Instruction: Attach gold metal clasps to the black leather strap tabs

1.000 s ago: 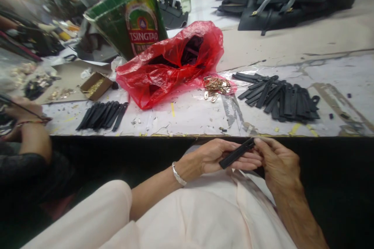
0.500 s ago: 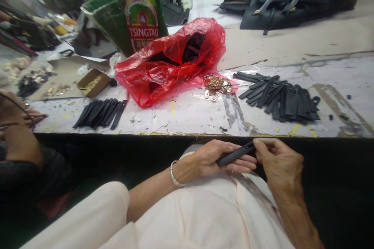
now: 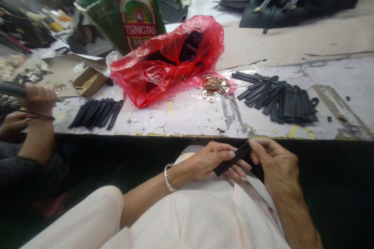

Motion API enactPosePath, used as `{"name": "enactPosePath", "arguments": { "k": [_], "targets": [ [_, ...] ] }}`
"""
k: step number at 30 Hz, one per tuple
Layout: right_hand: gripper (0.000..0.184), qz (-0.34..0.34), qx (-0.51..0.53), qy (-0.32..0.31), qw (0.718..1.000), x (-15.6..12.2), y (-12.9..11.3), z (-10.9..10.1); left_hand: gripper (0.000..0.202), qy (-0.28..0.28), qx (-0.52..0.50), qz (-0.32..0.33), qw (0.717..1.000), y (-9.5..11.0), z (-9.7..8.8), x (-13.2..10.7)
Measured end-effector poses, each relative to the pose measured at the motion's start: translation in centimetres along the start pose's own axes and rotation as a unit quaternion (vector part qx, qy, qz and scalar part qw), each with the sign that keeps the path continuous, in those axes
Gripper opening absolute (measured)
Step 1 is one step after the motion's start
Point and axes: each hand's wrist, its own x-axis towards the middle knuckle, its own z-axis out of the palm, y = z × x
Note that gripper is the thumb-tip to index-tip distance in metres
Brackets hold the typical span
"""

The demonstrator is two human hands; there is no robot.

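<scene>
A black leather strap [image 3: 233, 158] lies across my lap, tilted up to the right. My left hand [image 3: 212, 159], with a silver bangle [image 3: 167, 178] on the wrist, cradles its lower end in the fingers. My right hand [image 3: 276, 163] pinches its upper end between thumb and fingertips. Both hands are below the table's front edge [image 3: 187, 136]. On the table, a row of black straps [image 3: 97, 113] lies to the left and a larger heap of black straps [image 3: 277, 99] to the right. Between them are gold metal clips [image 3: 214, 86].
A red plastic bag [image 3: 163, 64] holding black pieces and a green Tsingtao carton [image 3: 125, 13] stand at the back of the table. Black handbags [image 3: 292, 2] lie far right. A small cardboard box [image 3: 89, 81] holds gold parts. A co-worker's hands [image 3: 32, 109] work at the left.
The strap has tilted more steeply, its lower end swinging down and left. Both my hands have shifted slightly lower. The co-worker's hands have risen and now hold a dark item.
</scene>
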Motion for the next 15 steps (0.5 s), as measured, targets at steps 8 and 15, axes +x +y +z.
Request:
{"name": "enactPosePath", "arguments": {
  "k": [8, 15],
  "targets": [
    [0.021, 0.021, 0.175, -0.139, 0.975, 0.4, -0.2, -2.0, 0.044, 0.036, 0.023, 0.006, 0.999, 1.2, -0.1, -0.9],
    [0.014, -0.005, 0.127, -0.196, 0.972, 0.3, 0.8, -4.4, 0.031, 0.053, 0.089, 0.029, 0.994, 2.5, 0.9, -2.4]
  ]
}}
